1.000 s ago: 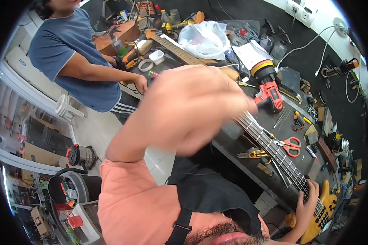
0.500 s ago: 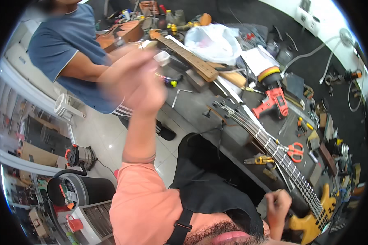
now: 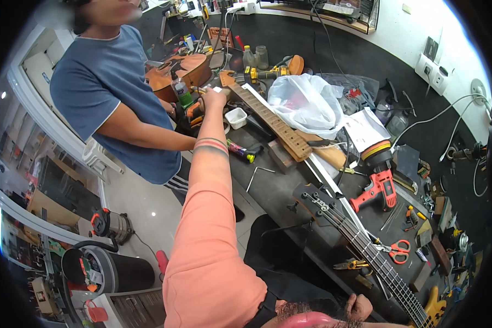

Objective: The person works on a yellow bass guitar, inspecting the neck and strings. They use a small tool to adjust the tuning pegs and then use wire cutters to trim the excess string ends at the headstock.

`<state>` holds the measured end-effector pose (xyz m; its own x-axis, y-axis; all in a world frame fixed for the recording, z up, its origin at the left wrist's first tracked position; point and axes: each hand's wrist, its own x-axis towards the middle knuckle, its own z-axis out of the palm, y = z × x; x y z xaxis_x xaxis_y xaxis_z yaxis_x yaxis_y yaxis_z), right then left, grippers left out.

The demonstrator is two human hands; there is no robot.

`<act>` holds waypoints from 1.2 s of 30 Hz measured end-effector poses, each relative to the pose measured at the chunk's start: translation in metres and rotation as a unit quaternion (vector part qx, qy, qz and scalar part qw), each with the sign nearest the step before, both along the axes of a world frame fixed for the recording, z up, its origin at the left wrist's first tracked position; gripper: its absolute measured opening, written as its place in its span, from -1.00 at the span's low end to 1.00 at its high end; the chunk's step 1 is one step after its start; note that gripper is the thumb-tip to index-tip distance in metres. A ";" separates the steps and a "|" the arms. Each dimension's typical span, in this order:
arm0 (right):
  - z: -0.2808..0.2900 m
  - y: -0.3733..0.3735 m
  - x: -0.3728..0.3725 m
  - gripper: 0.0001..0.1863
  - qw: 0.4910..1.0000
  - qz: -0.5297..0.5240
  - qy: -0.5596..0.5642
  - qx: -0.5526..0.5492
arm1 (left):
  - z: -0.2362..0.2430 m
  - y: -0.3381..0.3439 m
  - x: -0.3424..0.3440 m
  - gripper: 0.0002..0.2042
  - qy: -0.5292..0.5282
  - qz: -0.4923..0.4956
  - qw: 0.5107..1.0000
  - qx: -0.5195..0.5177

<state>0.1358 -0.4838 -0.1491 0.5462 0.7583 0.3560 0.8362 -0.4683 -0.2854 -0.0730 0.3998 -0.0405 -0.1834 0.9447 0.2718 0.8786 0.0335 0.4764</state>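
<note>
My left arm, in an orange sleeve, reaches across to the far side of the bench. My left hand (image 3: 215,98) is closed there, beside the headstock of a loose wooden guitar neck (image 3: 270,121). A small pale thing shows at its fingertips, too small to name. Below it lie a white plastic tub (image 3: 236,117) and a dark tool with a yellow-green tip (image 3: 241,150). My right hand (image 3: 359,307) is low at the right with its fingers curled, near a bass guitar (image 3: 372,254) that lies along the bench; nothing shows in it.
A person in a blue shirt (image 3: 115,104) stands across at the left, an arm behind mine. A red polisher (image 3: 378,188), orange scissors (image 3: 399,252), yellow pliers (image 3: 351,265) and a white plastic bag (image 3: 306,104) lie on the bench. A violin-like body (image 3: 183,74) stands farther back.
My left hand, blurred in the air before, has reached farther out to the bench by the guitar neck. My right hand shows lower in the picture. The view has tilted up.
</note>
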 end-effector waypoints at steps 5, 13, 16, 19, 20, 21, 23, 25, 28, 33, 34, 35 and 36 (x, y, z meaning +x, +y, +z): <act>-0.015 -0.008 0.002 -0.56 0.995 -0.038 -0.082 -0.036 | -0.013 0.003 0.009 -0.02 -0.083 0.058 0.991 -0.089; 0.006 0.018 -0.004 -0.53 0.999 -0.005 -0.029 0.024 | -0.031 0.086 -0.034 -0.75 -0.511 -0.002 0.835 -0.203; 0.011 0.013 -0.007 -0.55 0.998 0.001 -0.047 0.032 | -0.028 0.069 -0.008 -0.86 -0.572 -0.077 0.801 -0.161; 0.023 0.038 -0.012 -0.58 0.997 0.018 -0.024 0.071 | -0.016 0.061 -0.038 -0.77 -0.667 -0.069 0.737 -0.081; 0.030 0.043 -0.015 -0.58 0.997 0.004 -0.038 0.064 | -0.011 0.056 -0.035 -0.84 -0.655 -0.065 0.749 -0.067; 0.039 0.045 -0.016 -0.59 0.998 0.012 -0.027 0.054 | -0.020 0.047 -0.035 -0.89 -0.675 -0.089 0.726 -0.097; 0.036 0.046 -0.011 -0.59 0.996 0.039 -0.008 0.078 | -0.008 0.046 -0.071 -0.92 -0.641 -0.152 0.746 -0.097; 0.042 0.037 -0.016 -0.57 0.998 0.015 -0.016 0.061 | -0.030 -0.002 -0.026 -0.89 -0.641 -0.157 0.742 -0.116; 0.036 0.038 -0.013 -0.56 0.995 0.036 -0.011 0.094 | -0.021 -0.015 -0.061 -0.87 -0.667 -0.144 0.722 -0.117; 0.035 0.037 -0.010 -0.55 0.992 0.065 -0.008 0.111 | -0.023 -0.066 -0.059 -0.68 -0.692 -0.287 0.633 -0.196; 0.036 0.036 -0.010 -0.55 0.992 0.066 -0.007 0.108 | -0.029 -0.080 -0.049 -0.62 -0.696 -0.314 0.601 -0.237; 0.038 0.035 -0.010 -0.55 0.992 0.068 -0.007 0.107 | -0.033 -0.103 -0.037 -0.56 -0.698 -0.340 0.566 -0.276; 0.038 0.035 -0.010 -0.55 0.991 0.074 -0.003 0.110 | -0.031 -0.117 -0.036 -0.56 -0.703 -0.364 0.539 -0.286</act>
<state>0.1262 -0.4488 -0.1108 0.4316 0.7335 0.5251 0.8934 -0.2668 -0.3616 -0.1089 0.2826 -0.0712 0.6488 0.7605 -0.0265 -0.4585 0.4185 0.7840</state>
